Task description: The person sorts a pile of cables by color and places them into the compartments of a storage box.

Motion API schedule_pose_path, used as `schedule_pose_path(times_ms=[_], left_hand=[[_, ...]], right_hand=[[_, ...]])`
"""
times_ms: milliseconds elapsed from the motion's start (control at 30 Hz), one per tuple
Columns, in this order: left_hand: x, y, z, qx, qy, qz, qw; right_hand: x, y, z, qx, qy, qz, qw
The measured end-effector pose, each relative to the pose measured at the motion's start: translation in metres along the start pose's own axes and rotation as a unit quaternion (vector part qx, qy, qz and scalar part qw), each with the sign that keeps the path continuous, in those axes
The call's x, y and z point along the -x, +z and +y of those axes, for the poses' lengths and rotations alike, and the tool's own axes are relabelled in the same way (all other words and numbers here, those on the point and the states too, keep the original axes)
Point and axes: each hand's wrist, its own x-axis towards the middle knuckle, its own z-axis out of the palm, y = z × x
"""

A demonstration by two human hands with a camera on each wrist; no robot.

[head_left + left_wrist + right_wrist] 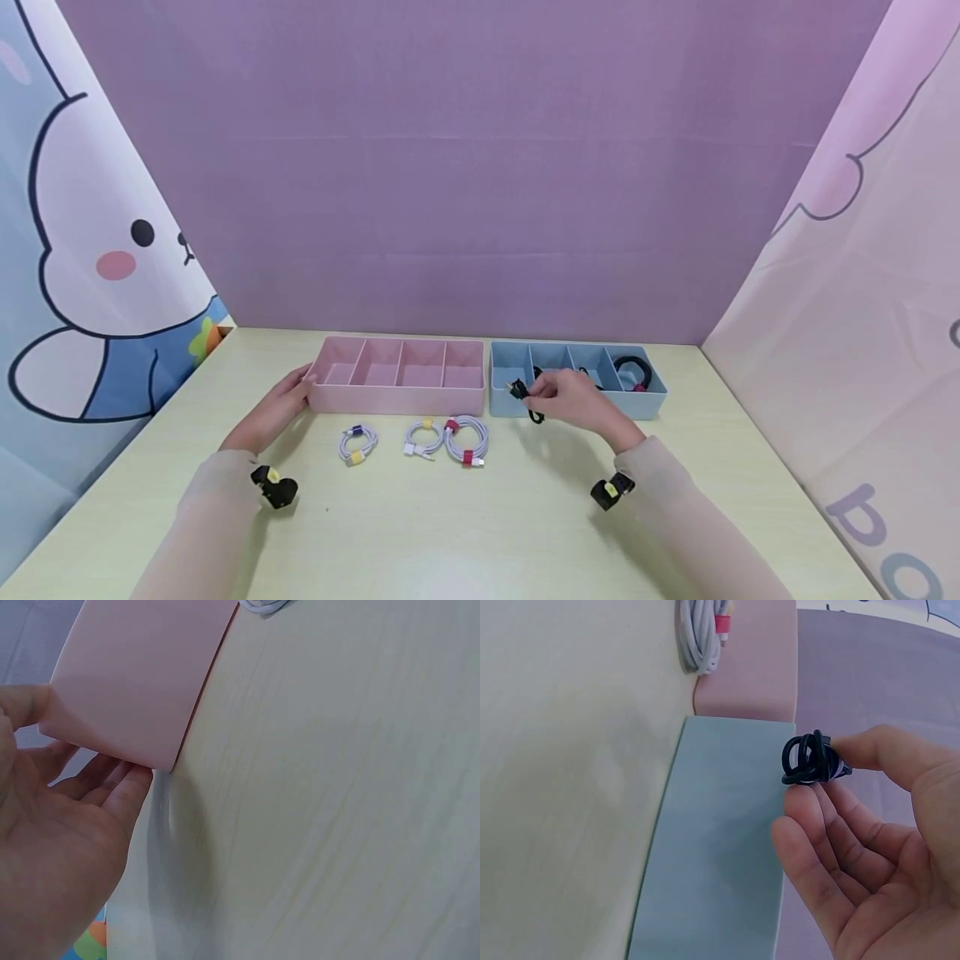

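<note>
My right hand (573, 400) pinches a small coiled black cable (807, 759) between thumb and fingers, above the front wall of the blue divided box (637, 406). In the head view the cable's plug end points left, near the box's leftmost compartment. At the left end of the pink divided box (397, 402), my left hand (273, 408) grips the end wall. The left wrist view shows the thumb (26, 705) at the rim and the other fingers against the outside. Another black cable (632, 372) with a red tie lies in the blue box's rightmost compartment.
In front of the pink box lie three coiled white cables: one with blue and yellow ties (357, 444), one with a yellow tie (424, 439), one with red ties (467, 440). The last two touch. More black cable shows partly in the blue box's middle compartments. A purple backdrop (465, 183) stands behind.
</note>
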Motion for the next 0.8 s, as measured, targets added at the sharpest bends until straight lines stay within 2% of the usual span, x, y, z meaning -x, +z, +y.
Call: schedule_pose_path(times_ms=[333,800], left_hand=[[0.001,0.000,0.001,-0.005,-0.004,-0.003,1.0000],[0.003,-0.001,0.002,-0.003,-0.005,-0.007,1.0000]], right_hand=[[-0.007,-0.004,-0.003,0.003,0.000,0.021,1.000],[-0.024,-0.007,-0.005,0.016,0.034,0.048,0.998]])
